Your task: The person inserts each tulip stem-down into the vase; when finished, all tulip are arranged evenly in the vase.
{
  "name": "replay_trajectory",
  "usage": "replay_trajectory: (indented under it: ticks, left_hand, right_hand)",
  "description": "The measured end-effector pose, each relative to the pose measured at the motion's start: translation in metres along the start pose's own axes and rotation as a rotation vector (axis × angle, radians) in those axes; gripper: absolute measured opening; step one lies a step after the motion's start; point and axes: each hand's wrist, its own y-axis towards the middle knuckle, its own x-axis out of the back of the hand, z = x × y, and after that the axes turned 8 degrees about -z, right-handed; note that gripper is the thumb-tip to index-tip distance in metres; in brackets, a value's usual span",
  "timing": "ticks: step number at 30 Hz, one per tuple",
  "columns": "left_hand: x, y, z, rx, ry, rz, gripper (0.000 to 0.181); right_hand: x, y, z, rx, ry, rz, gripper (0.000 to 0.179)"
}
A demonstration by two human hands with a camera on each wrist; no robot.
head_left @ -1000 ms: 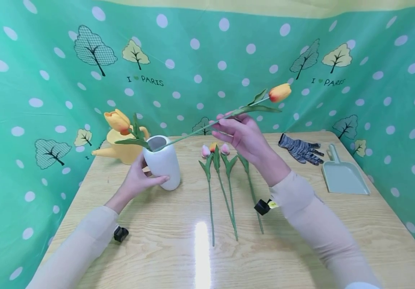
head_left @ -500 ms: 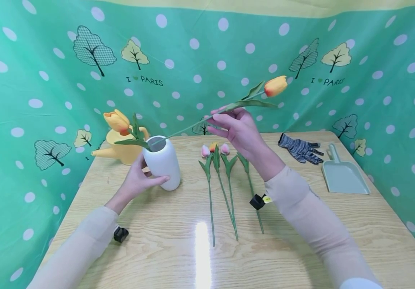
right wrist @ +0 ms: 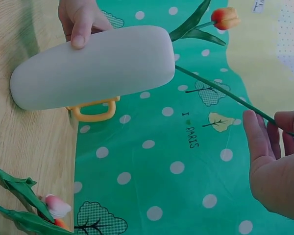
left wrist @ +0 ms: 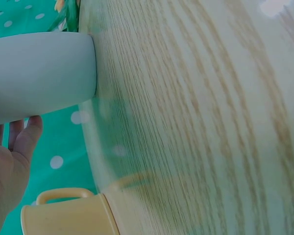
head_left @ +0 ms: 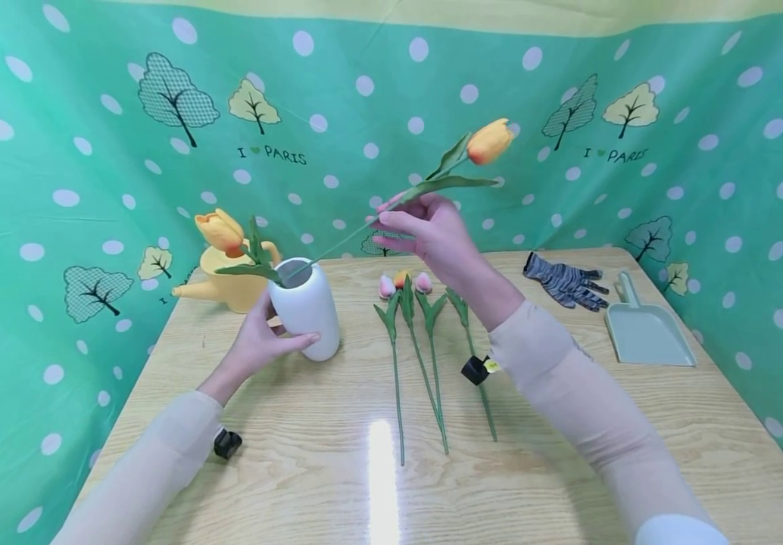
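My left hand (head_left: 265,338) grips a white vase (head_left: 307,314) around its side, the thumb across the front. One orange-yellow tulip (head_left: 221,232) stands in the vase, leaning left over the rim. Up to the right, my right hand (head_left: 425,227) pinches the green stem of a second orange-yellow tulip (head_left: 490,141). That stem slants down to the left and its lower end goes inside the vase mouth. In the right wrist view the stem (right wrist: 220,89) runs from the vase opening to my fingertips.
Several tulips (head_left: 397,363) lie on the wooden table right of the vase. A yellow watering can (head_left: 231,284) stands behind my left hand. A striped glove (head_left: 566,281) and a grey-green dustpan (head_left: 647,331) lie at the right. A dotted green cloth (head_left: 364,98) hangs behind.
My right hand has moved left, bringing the tulip's stem deeper into the vase, and its bloom has swung up and left. The left hand stays on the vase.
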Motion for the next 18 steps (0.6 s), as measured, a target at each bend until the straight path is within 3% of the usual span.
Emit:
replay_trajectory:
  ticks: [11,18]
  left_hand:
    - [0.000,0.001,0.001,-0.015,-0.018,0.002,0.091]
    - [0.000,0.002,0.005,-0.015,-0.011,-0.001,0.090]
  right_hand:
    - [-0.021,0.009,0.003,0.051,-0.119,0.058,0.015]
    - [-0.032,0.012,-0.005,0.030,-0.198,0.063,0.019]
